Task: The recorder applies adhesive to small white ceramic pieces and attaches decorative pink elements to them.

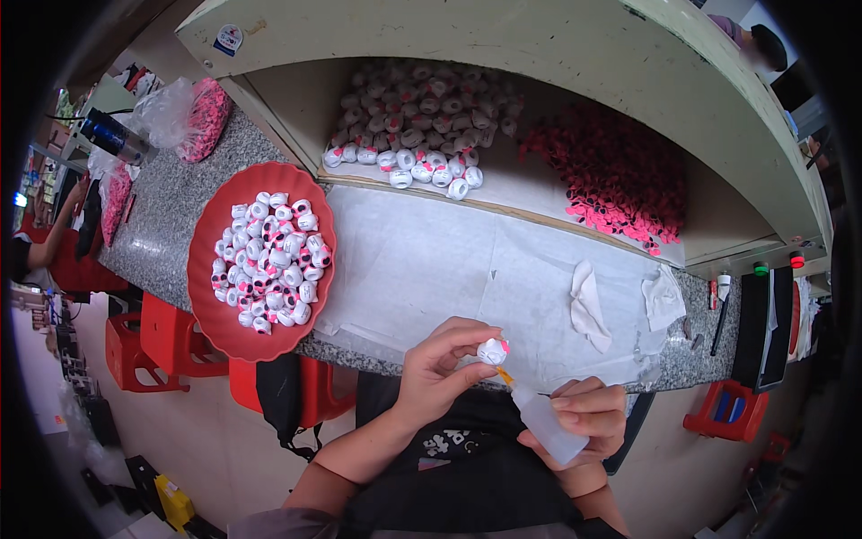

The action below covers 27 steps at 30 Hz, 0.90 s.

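Between the thumb and fingers of my left hand (442,368) is a small round white piece (493,351) with a pink patch and dark print. My right hand (588,418) is wrapped round a translucent white squeeze bottle (549,426), tilted toward the piece. The bottle's thin orange nozzle (505,376) points at the underside of the piece; whether they touch, I cannot tell. On the left a red scalloped bowl (205,301) holds many similar white and pink pieces (269,256).
White paper (422,260) covers the worktop, with crumpled tissues (588,305) on its right. Under the shelf (503,31) lie heaps of white pieces (422,117) and small pink parts (620,175). Red stools (180,337) stand below. A co-worker's arm (63,225) shows at far left.
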Available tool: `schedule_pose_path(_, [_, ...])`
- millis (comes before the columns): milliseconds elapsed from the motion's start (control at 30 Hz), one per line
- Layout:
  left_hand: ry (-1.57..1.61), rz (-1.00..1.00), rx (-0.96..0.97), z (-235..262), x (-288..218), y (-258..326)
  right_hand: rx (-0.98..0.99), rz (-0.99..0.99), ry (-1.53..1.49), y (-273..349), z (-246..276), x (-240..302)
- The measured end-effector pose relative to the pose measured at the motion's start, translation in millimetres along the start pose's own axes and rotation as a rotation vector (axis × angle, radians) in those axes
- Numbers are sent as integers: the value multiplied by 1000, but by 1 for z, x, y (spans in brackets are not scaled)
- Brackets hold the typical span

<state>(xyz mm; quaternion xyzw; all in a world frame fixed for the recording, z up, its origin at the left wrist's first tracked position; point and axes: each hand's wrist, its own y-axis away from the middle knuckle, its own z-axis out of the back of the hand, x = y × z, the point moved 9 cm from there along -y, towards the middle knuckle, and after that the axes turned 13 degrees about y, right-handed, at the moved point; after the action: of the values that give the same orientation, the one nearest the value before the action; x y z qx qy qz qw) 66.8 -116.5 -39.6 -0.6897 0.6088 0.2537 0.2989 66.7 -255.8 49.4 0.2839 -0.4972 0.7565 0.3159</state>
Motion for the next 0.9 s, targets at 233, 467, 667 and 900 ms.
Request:
schedule_pose_path(233, [-112,-4,-18,2,-2,-1,-2,19,113,-2,4,0])
schedule_pose_path(467, [-76,-112,-108,18,-14,-5,-103,-151,0,-13,18,-26])
schedule_pose_path(667, [-18,-135,-225,42,-23,-3,144,-396,12,-63,12,-119])
schedule_pose_path(900, [-87,-138,-244,40,-25,-2,360,15,726,-141,-46,-164])
